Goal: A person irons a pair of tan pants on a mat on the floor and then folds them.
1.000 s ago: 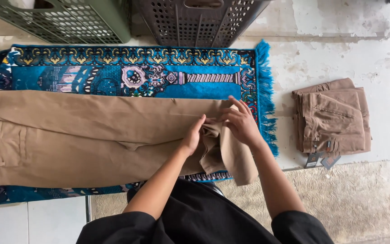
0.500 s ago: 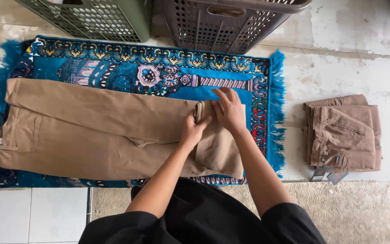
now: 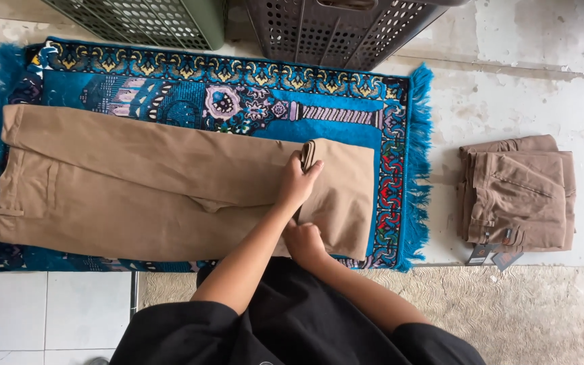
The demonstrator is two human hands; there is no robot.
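Khaki trousers being folded on a blue prayer rug.

Left hand point(image 3: 299, 181) pinches the folded hem of the khaki trousers point(image 3: 157, 182) spread across the rug point(image 3: 238, 94); right hand point(image 3: 303, 241) presses flat at their near edge, its grip unclear. Green basket point(image 3: 143, 20) and grey basket point(image 3: 346, 27) show no contents. Folded trousers stack point(image 3: 518, 192) lies right.

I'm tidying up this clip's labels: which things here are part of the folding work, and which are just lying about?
In use:
tan trousers, folded at the leg end
left hand, pressing the fold
right hand, at the near edge
blue patterned rug underneath

Lying about:
folded trousers stack
two plastic baskets
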